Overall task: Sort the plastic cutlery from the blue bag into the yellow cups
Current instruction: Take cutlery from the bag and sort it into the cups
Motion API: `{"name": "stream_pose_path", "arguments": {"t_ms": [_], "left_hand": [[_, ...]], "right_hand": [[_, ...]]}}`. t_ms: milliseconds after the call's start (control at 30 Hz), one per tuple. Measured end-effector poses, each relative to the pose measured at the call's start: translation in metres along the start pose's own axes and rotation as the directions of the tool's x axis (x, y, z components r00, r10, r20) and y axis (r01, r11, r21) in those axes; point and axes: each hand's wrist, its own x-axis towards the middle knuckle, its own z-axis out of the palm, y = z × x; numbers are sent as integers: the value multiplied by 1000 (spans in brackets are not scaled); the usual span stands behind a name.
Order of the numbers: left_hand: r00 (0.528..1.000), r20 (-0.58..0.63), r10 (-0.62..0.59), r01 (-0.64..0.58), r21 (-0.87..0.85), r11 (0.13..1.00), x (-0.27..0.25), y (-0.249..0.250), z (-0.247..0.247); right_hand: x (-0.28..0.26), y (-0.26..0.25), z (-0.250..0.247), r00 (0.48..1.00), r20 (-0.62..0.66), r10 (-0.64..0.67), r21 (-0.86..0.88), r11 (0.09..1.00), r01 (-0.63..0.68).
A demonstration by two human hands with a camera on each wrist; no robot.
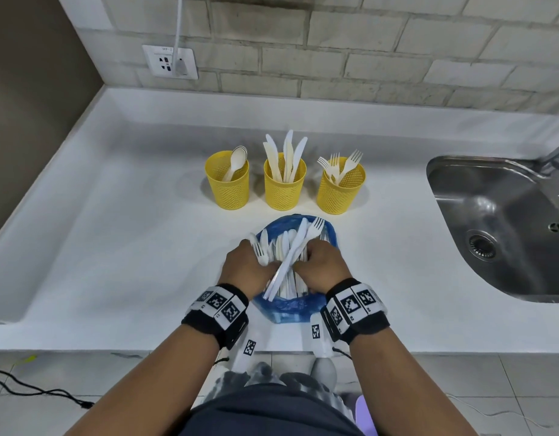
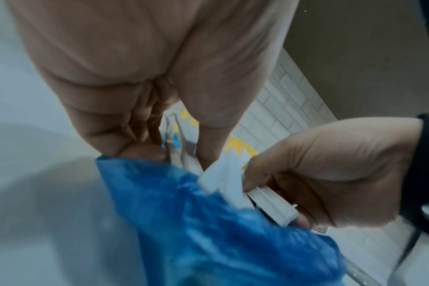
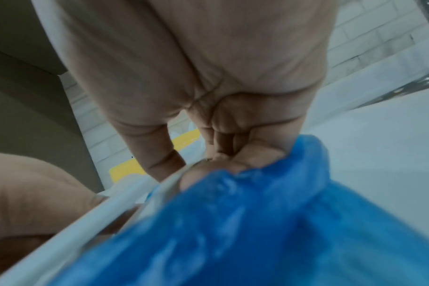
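The blue bag (image 1: pixel 291 307) lies open on the white counter and holds several white plastic pieces. Both hands are in its mouth. My left hand (image 1: pixel 252 266) grips a small bunch of cutlery, with a fork (image 1: pixel 258 250) sticking out above the knuckles. My right hand (image 1: pixel 322 265) grips the handles of a knife (image 1: pixel 298 243) and a fork (image 1: pixel 315 224) that cross between the hands. In the left wrist view the right hand (image 2: pixel 331 174) grips white handles (image 2: pixel 223 180) above the bag (image 2: pixel 208 232). Behind stand the spoon cup (image 1: pixel 226 184), knife cup (image 1: pixel 284 185) and fork cup (image 1: pixel 341 187).
A steel sink (image 1: pixel 504 228) is set into the counter at the right. A wall socket (image 1: pixel 169 62) with a plugged cable is on the brick wall behind. The counter's front edge (image 1: pixel 114 350) runs just below my wrists.
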Motion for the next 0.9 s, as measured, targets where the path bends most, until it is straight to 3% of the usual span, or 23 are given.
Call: {"name": "stream_pose_path", "arguments": {"t_ms": [167, 267, 367, 533, 667, 800, 900], "left_hand": [[998, 58, -19, 29, -177, 984, 5, -1, 1], [995, 89, -45, 63, -211, 975, 4, 0, 6], [997, 71, -5, 20, -216, 976, 3, 4, 12], [997, 53, 59, -52, -134, 990, 3, 12, 18], [1000, 3, -29, 29, -149, 988, 6, 10, 15], [999, -14, -44, 41, -182, 982, 7, 8, 13], [1000, -6, -13, 11, -211, 977, 6, 6, 15]], "right_hand": [[-3, 2, -2, 999, 12, -42, 108, 993, 40], [-5, -1, -4, 999, 38, 34, 209, 977, -41], [-3, -4, -3, 995, 35, 95, 292, 951, -101], [0, -1, 8, 995, -99, 28, 173, 985, -11], [-2, 6, 2, 990, -138, 34, 200, 980, -6], [0, 11, -3, 994, -99, 45, 255, 967, -18], [1, 10, -3, 997, -31, 73, 411, 910, -54]]}}
